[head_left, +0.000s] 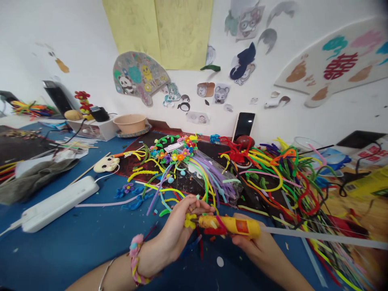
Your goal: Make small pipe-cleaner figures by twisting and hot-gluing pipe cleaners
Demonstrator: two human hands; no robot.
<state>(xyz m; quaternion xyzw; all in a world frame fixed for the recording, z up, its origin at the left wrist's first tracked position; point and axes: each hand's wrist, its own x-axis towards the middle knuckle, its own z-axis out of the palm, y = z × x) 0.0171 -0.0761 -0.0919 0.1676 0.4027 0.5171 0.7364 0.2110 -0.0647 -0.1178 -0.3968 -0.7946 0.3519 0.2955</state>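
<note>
My right hand (253,246) grips a yellow hot glue gun (233,225), with a long pale glue stick (321,237) running out of its back to the right. The nozzle points left and meets, or nearly meets, a small yellow pipe-cleaner flower (190,220). That flower is in my left hand (178,222), whose fingers curl around it; the exact grip is partly hidden. Just beyond the hands lies a bundle of purple, blue and yellow pipe cleaners (209,171) in clear plastic, with colourful small flowers (178,151) at its far end.
A white power strip (60,204) lies on the blue table at left. Tangled pipe cleaners (306,194) spread at right. A tan bowl (130,123) and a phone (243,126) stand near the wall. A dark grey cloth (36,178) lies far left.
</note>
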